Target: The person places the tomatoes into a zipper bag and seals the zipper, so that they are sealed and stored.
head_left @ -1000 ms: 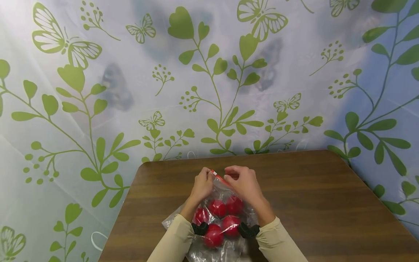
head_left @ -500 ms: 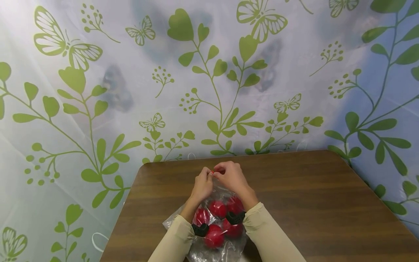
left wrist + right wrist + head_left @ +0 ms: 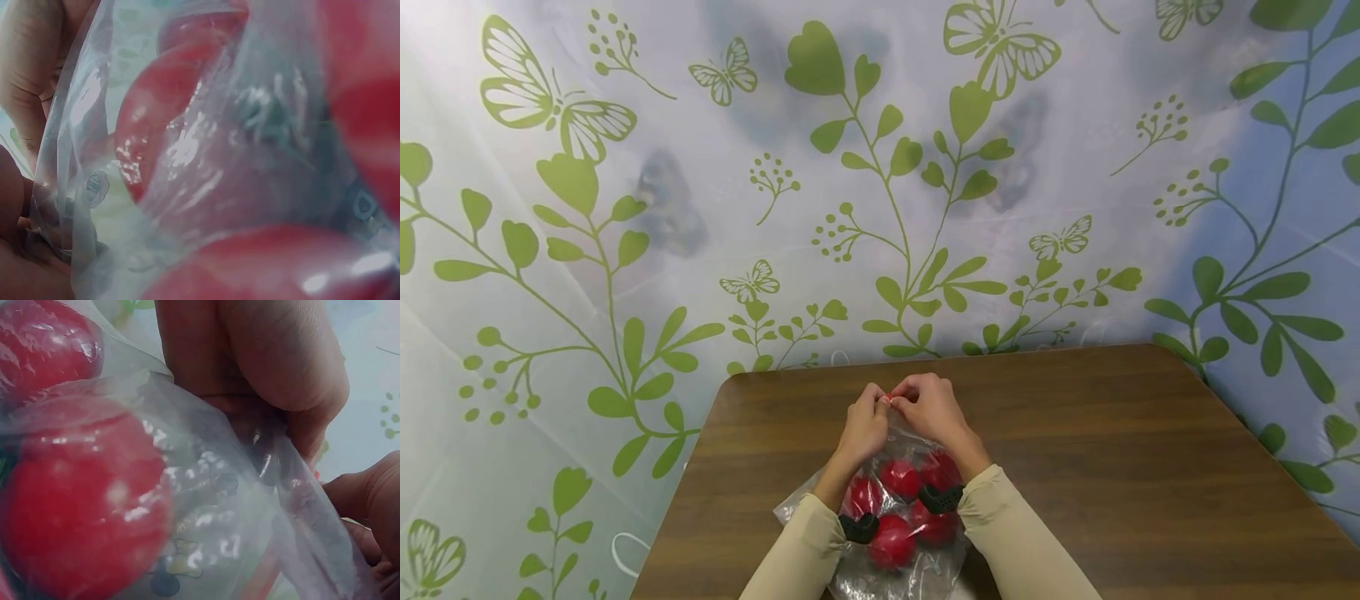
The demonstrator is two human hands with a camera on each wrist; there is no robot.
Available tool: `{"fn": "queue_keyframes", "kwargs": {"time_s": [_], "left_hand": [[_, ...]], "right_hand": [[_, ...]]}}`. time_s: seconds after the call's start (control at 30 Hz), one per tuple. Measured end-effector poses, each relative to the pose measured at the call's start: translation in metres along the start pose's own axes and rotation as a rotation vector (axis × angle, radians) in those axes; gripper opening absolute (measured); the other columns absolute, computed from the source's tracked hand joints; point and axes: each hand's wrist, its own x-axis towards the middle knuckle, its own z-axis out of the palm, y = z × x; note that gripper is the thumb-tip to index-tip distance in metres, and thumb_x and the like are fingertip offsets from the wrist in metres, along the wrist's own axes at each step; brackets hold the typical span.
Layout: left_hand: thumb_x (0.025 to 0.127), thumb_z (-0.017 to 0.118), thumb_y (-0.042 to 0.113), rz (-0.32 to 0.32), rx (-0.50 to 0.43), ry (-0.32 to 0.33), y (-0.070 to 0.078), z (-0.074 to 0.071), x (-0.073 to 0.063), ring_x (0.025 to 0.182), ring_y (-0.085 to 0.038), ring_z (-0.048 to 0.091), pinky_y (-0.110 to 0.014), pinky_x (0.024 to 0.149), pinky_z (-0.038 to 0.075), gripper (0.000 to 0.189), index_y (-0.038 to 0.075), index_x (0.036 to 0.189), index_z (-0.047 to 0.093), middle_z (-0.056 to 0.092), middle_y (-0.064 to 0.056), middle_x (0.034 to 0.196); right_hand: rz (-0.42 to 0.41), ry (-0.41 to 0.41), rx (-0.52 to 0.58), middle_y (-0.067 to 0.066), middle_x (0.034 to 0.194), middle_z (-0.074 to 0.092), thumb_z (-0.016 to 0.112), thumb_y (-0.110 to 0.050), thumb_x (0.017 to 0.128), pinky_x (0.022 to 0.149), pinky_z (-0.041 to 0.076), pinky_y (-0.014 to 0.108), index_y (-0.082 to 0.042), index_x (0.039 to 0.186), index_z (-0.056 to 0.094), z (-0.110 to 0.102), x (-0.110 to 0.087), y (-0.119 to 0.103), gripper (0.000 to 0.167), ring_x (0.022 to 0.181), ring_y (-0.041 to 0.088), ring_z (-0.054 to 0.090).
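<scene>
A clear zip bag [image 3: 901,579] with a red closure strip [image 3: 890,397] holds several shiny red balls [image 3: 892,540]. My left hand [image 3: 867,427] pinches the top corner of the bag. Right beside it, my right hand [image 3: 932,412] pinches the same red-edged corner, thumb and index finger close together. Most of the strip is hidden behind the fingers. In the left wrist view, a red ball [image 3: 169,106] shows through creased plastic, with fingers at the left edge. The right wrist view has a ball [image 3: 87,500] near the camera and fingers gripping the plastic.
Under the bag lies a brown wooden table [image 3: 1112,467]. Behind it hangs a pale curtain [image 3: 880,167] printed with green leaves and butterflies. Black wrist straps [image 3: 940,499] sit at both cuffs, above the bag. A white loop [image 3: 628,554] hangs left of the table.
My right hand has moved left along the red strip to meet my left hand at the corner, covering most of the strip. The left hand has stayed in place, and the balls have barely shifted.
</scene>
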Motion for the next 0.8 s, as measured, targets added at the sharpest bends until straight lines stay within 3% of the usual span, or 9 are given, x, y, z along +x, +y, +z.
{"fn": "queue_keyframes", "kwargs": {"time_s": [0.2,0.43,0.6,0.8], "left_hand": [[0.112,0.052,0.012,0.001,-0.012,0.018,0.0,0.001,-0.002,0.07,-0.014,0.053,-0.03,0.061,0.043,0.015,0.008,0.102,0.063,0.06,-0.002,0.081],[0.11,0.058,0.012,0.007,-0.033,0.059,0.003,0.005,-0.003,0.071,-0.014,0.055,-0.031,0.064,0.045,0.014,0.009,0.1,0.066,0.064,-0.003,0.081],[0.109,0.062,0.012,-0.027,-0.078,0.105,0.002,0.009,-0.005,0.077,-0.014,0.059,-0.032,0.069,0.048,0.014,0.009,0.098,0.07,0.071,-0.006,0.089],[0.109,0.062,0.011,-0.103,-0.124,0.119,0.005,0.01,-0.007,0.074,-0.013,0.057,-0.029,0.067,0.046,0.015,0.008,0.099,0.072,0.066,-0.002,0.083]], "right_hand": [[-0.006,0.003,-0.01,-0.007,0.085,0.08,0.084,-0.017,0.097,0.07,0.06,0.032,-0.014,0.097,0.086,-0.001,-0.003,0.004,0.004,0.078,0.009,0.071],[0.001,-0.022,-0.013,-0.007,0.085,0.08,0.081,-0.014,0.097,0.068,0.058,0.031,-0.014,0.096,0.085,-0.008,-0.007,0.004,0.004,0.077,0.008,0.07],[0.002,-0.025,-0.012,-0.005,0.086,0.081,0.081,-0.014,0.098,0.068,0.059,0.031,-0.012,0.097,0.084,-0.009,-0.01,0.007,0.004,0.076,0.009,0.071],[0.022,-0.049,-0.013,-0.004,0.085,0.08,0.081,-0.015,0.099,0.067,0.059,0.031,-0.013,0.096,0.083,-0.009,-0.015,0.012,0.004,0.074,0.01,0.07]]}}
